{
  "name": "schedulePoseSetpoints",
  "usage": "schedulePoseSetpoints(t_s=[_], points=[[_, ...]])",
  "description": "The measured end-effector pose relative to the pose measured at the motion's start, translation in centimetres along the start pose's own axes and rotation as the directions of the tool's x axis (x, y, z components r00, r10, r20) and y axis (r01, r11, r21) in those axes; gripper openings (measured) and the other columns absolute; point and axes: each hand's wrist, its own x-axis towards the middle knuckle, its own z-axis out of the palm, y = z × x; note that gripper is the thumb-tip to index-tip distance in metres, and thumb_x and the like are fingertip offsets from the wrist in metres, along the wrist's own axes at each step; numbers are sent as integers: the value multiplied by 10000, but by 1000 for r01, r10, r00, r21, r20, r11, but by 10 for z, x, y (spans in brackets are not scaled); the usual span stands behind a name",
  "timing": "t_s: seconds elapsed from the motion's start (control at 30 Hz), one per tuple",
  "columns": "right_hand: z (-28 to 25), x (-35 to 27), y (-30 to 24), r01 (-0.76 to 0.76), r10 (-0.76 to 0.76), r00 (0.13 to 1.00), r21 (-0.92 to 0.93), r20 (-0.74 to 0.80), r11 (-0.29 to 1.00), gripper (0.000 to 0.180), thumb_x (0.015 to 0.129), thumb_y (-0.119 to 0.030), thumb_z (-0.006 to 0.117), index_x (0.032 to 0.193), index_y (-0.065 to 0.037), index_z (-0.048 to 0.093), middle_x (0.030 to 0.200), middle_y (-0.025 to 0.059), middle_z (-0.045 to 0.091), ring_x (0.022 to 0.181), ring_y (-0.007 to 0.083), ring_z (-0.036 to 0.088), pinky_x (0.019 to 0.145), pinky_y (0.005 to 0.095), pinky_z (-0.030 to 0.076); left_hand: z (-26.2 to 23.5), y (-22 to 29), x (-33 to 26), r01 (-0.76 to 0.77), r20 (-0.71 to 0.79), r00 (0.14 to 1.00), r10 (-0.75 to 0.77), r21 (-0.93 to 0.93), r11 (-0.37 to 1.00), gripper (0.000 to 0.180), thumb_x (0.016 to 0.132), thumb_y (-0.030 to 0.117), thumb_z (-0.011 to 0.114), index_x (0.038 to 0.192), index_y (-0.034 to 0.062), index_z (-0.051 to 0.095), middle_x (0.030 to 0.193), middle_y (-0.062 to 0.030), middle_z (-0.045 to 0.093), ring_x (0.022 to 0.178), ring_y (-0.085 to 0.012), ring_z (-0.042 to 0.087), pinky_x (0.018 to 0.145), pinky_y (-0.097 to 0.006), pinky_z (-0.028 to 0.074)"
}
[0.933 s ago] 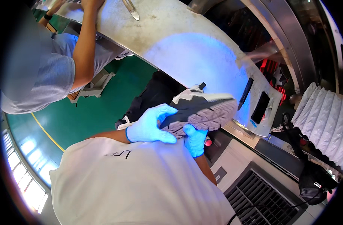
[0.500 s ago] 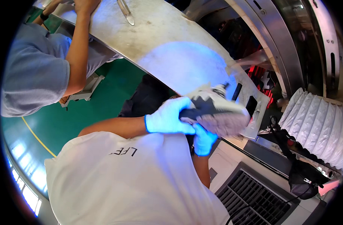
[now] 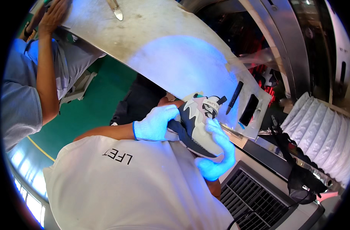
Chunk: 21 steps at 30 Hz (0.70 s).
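A white sneaker (image 3: 200,132) with dark navy panels and a strap is between my gloved hands, over the table's near edge. My left hand (image 3: 155,123), in a white knit glove with a blue cuff, grips its dark lower part on the left. My right hand (image 3: 224,149), also gloved and lit blue, wraps round the light-coloured end on the right, with the fingers up along its side. The upper with its strap and dark pull loop faces up, and the underside is mostly hidden.
On the worktable (image 3: 102,34) lie a black pen (image 3: 235,97), a black phone (image 3: 249,110) and a handled blade (image 3: 115,10). Another person's arm (image 3: 47,80) is at the far left. To the right are a white ribbed duct (image 3: 320,134), a dark grille (image 3: 255,193) and a black pouch (image 3: 303,184).
The sneaker has turned from showing its pinkish sole to showing its upper. My right hand has moved from beneath it to its right side. The other person's arm has shifted left.
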Motion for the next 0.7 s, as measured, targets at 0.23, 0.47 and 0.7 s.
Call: schedulePoseSetpoints(t_s=[0.23, 0.47, 0.7], points=[[37, 23, -3, 230, -218, 973, -258, 73, 938, 891, 745, -437, 1033, 1386, 70, 676, 1306, 324, 753, 1244, 503, 741, 1139, 647, 522, -29, 55, -11, -373, -213, 918, 334, -179, 910, 196, 845, 187, 821, 888, 79, 663, 874, -110, 585, 778, -299, 591, 639, -427, 439], [31, 47, -3, 117, -66, 969, -207, 237, 971, 940, 744, -585, 1004, 1345, 73, 703, 1278, 327, 762, 1194, 491, 762, 1123, 648, 529, -39, 66, -18, -441, -227, 869, 439, 43, 896, 190, 845, 185, 850, 978, 99, 744, 920, -82, 697, 832, -290, 666, 712, -419, 526], [27, 44, -8, 88, -57, 984, -183, 166, 979, 849, 781, -502, 1005, 1343, 62, 707, 1317, 331, 746, 1244, 485, 741, 1163, 647, 499, -31, 80, -11, -517, -125, 850, 512, -10, 856, 193, 843, 180, 847, 986, 110, 740, 945, -79, 706, 850, -290, 686, 715, -419, 547]])
